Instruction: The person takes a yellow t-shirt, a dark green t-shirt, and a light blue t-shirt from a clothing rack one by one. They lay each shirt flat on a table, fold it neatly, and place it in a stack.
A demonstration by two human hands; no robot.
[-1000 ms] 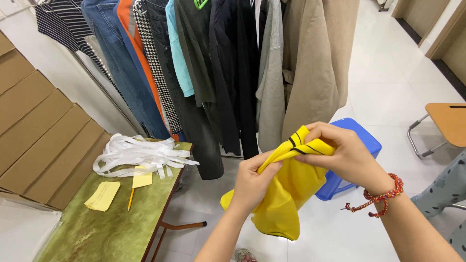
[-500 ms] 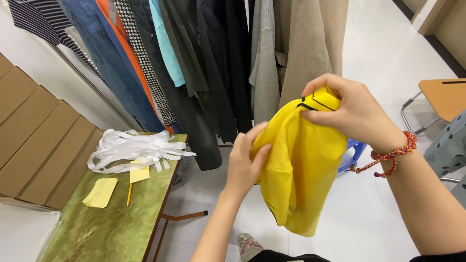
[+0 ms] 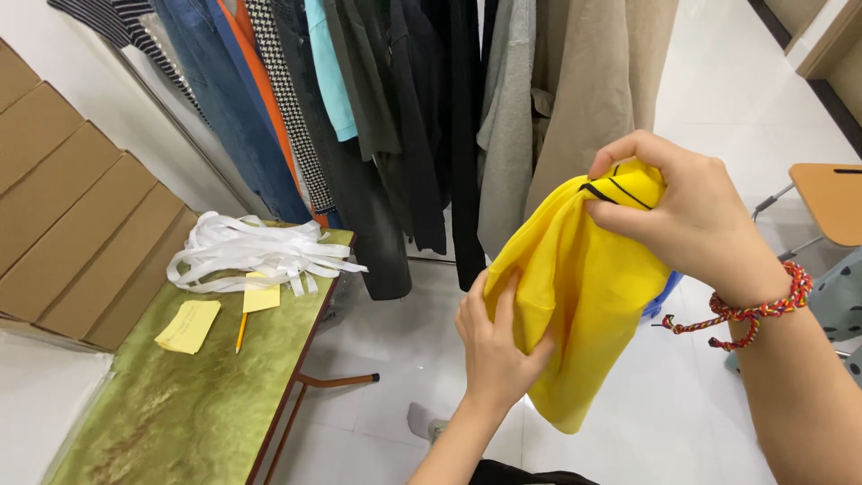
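Nearest, the left hand [image 3: 496, 346] presses its fingers into the lower fold of a yellow cloth [image 3: 575, 296], gripping it. Above, the right hand [image 3: 687, 211], a braided red bracelet [image 3: 750, 310] at its wrist, pinches the cloth's gathered top, where black lines show; the cloth hangs between both hands, over the white floor [image 3: 718, 99]. It hides most of a blue stool [image 3: 663, 292] behind it. To the left, a green table [image 3: 180, 404] carries yellow notes [image 3: 189, 325], a pencil [image 3: 241, 332] and a heap of white strips [image 3: 256, 256]. Farther back, hanging clothes [image 3: 404, 117] fill a rack, with cardboard boxes [image 3: 72, 224] at left and a wooden chair [image 3: 831, 202] at right. Compared with half a second earlier, the left hand sits lower on the cloth.
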